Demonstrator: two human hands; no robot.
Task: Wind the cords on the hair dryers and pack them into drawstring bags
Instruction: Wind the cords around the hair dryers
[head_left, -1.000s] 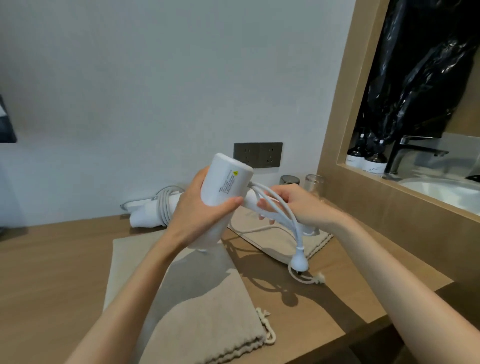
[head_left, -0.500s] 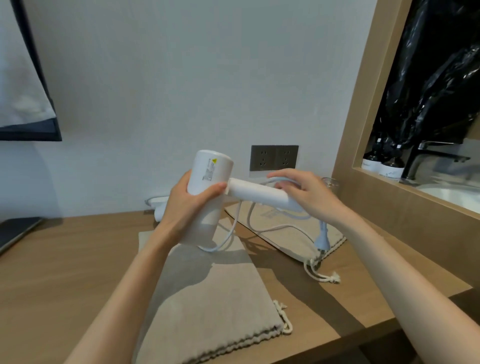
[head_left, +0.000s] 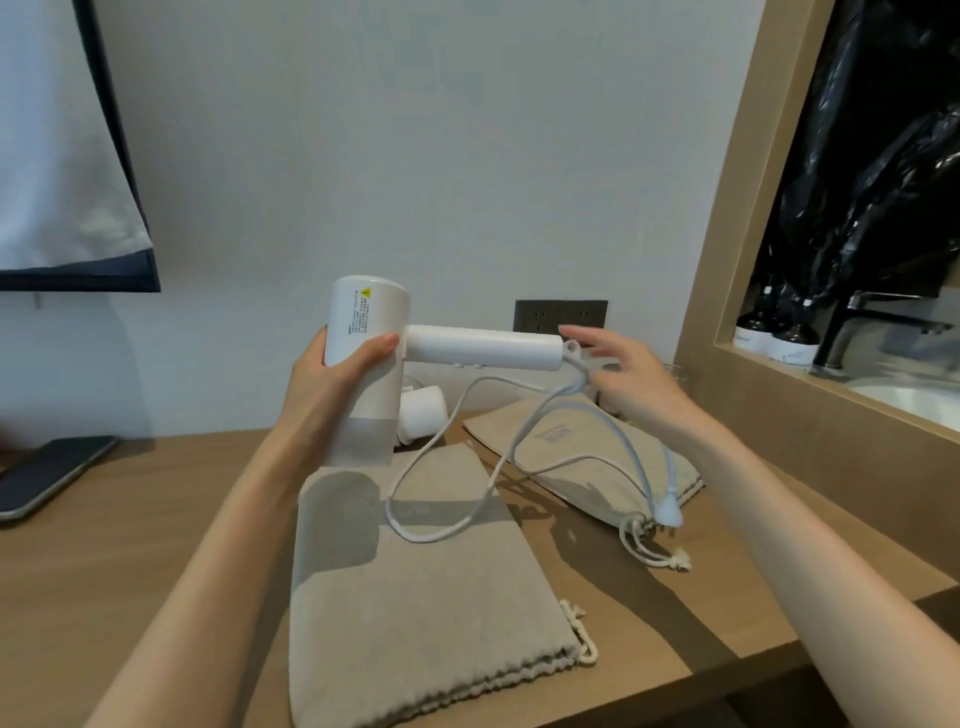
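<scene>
Gripping the barrel of a white hair dryer (head_left: 363, 358), a person's left hand (head_left: 332, 384) holds it above a wooden table (head_left: 130, 545), barrel upright and handle pointing level to the right. The left fingers (head_left: 376, 345) are closed round the barrel. The right hand (head_left: 628, 379) is beside the handle's end, fingers spread; it seems to touch the cord (head_left: 524, 431) where it leaves the handle, though whether it pinches it cannot be told. The cord hangs in loose, unwound loops, one sagging onto the nearer of two beige drawstring bags (head_left: 426, 613), the plug (head_left: 667, 514) dangling by the mouth of the farther bag (head_left: 597, 452). A second dryer (head_left: 423, 413) lies behind, near the wall.

The dryer looks like smooth, rigid plastic, light enough for one hand but probably slippery, so a wrapped hold on the barrel seems the soundest. The cord is limp and springy and will likely unwind unless kept taut; taking it close to the handle and feeding it turn by turn around the handle appears best. The plug's weight could swing. The bags are soft cloth, needing their mouths held open.
</scene>
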